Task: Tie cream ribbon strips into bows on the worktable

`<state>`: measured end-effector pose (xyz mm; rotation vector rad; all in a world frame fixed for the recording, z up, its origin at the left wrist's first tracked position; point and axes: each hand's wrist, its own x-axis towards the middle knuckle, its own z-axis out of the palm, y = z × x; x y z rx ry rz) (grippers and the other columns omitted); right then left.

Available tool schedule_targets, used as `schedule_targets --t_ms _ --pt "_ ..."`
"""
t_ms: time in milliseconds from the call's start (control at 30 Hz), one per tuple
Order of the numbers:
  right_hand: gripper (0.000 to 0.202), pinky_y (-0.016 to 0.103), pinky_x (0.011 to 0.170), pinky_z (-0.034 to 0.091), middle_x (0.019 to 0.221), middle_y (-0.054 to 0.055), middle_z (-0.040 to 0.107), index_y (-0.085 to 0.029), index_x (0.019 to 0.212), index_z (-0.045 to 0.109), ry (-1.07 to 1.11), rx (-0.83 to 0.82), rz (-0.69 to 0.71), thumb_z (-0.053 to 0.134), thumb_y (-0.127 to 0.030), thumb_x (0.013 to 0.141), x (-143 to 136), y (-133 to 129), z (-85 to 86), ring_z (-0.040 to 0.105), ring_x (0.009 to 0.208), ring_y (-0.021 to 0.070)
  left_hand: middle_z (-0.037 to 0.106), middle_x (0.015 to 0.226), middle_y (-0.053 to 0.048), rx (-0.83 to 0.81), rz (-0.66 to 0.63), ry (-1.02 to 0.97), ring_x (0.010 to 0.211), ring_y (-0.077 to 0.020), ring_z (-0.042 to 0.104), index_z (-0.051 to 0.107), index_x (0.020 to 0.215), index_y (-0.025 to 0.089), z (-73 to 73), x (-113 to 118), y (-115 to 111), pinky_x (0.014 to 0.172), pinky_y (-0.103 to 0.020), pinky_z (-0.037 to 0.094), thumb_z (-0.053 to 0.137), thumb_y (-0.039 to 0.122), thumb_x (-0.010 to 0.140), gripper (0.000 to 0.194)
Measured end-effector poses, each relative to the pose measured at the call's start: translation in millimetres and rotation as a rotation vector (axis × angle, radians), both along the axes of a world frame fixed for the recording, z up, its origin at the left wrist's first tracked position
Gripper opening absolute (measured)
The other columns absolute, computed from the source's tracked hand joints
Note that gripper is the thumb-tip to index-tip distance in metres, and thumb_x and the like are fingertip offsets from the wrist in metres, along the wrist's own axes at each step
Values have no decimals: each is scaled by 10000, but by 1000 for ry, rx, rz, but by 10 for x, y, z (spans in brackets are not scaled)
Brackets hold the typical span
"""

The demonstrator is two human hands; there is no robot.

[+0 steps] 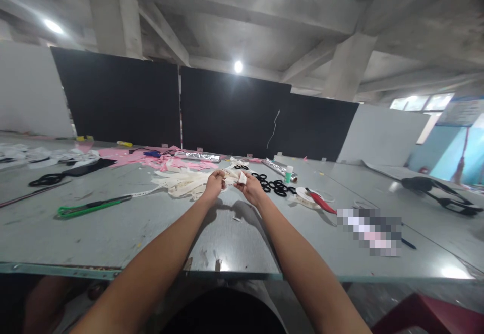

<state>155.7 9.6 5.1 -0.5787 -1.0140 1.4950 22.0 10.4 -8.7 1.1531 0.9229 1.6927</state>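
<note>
Both my hands are close together above the middle of the table, with a pale printed ribbon (231,174) stretched between them. My left hand (215,185) has its fingers closed on one part of it. My right hand (249,188) pinches the other end, where a whitish flap sticks up at the fingertips. A heap of cream ribbon strips (185,184) lies just left of and behind my left hand. Several black rings (278,187) are piled right of my right hand. Beside them stands a small white-and-green bottle (289,174).
A green utility knife (91,207) lies at left, near black scissors (47,179). A ribbon roll (304,199) and a red-handled tool (320,201) lie at right. Pink scraps (124,157) and foil-like strips (198,156) line the back, before black panels (234,112). A black strapped item (438,193) lies far right.
</note>
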Motion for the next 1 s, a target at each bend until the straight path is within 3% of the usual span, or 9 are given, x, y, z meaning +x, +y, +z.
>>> schedule_targets --t_ms 233,367,467,567,733,867,1000 --pt "288 219 520 534 625 -51 531 -171 775 583 8 71 -190 770 -305 602 27 48 -34 478 488 56 522 674 38 -97 -59 -65 452 -45 453 503 816 171 -11 6 -12 478 -188 402 595 312 733 187" --pt "364 221 476 518 617 -36 541 -164 829 613 -109 115 -173 780 -370 580 46 58 -50 469 478 61 559 727 23 -130 -160 -39 552 -71 525 551 919 191 28 3 -55 503 -182 410 687 273 632 328" --pt "382 222 463 512 628 -26 556 -166 861 624 -168 128 -151 769 -391 589 47 57 -53 475 480 65 599 846 -10 -93 -209 -26 572 -69 533 576 926 187 51 5 -88 500 -184 408 685 375 646 355" --pt "364 223 452 508 644 -20 568 -169 866 621 -213 121 -163 761 -379 603 41 58 -54 476 475 65 585 785 -8 -77 -147 19 542 -62 520 564 828 159 45 4 -99 487 -178 394 678 442 649 354" --pt "320 248 496 527 684 7 587 -143 762 592 -251 125 -152 777 -320 570 32 45 -70 551 556 104 561 698 37 -17 -78 30 482 -60 514 475 789 178 25 3 -87 492 -199 409 733 398 587 394" --pt "332 252 585 531 692 3 596 -141 749 580 -185 150 -107 792 -272 530 17 30 -76 565 605 105 549 637 58 -4 -41 -41 440 -55 485 404 795 198 32 14 -81 488 -206 410 756 366 583 444" --pt "384 222 601 494 707 -25 606 -170 820 568 -82 160 -140 787 -253 516 6 55 -68 563 623 91 548 618 53 -81 -42 -210 466 -58 490 432 878 187 46 32 -93 523 -209 427 788 313 577 482"
